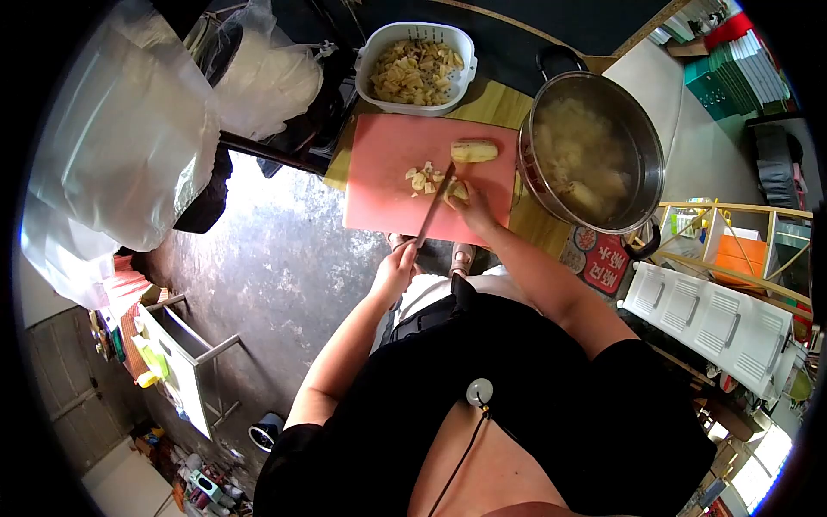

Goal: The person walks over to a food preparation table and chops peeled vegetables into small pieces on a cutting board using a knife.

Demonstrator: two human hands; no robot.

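Observation:
A knife [435, 205] is in my left hand [395, 270], its fingers closed round the handle. The blade slants up across the pink cutting board [379, 172], beside the pale yellow vegetable piece [457, 193]. My right hand [472, 214] is closed on that piece, fingertips close to the blade. Small cut pieces [419, 182] lie left of the blade. A longer pale yellow vegetable piece [475, 152] rests near the board's far edge. Its exact kind is hard to tell.
Behind the board stands a white basin [365, 86] of chopped pieces. A large metal pot [527, 142] of liquid and pale chunks stands right, on the wooden surface [547, 233]. Plastic bags [129, 129] hang left. A white-topped stand [177, 375] is lower left.

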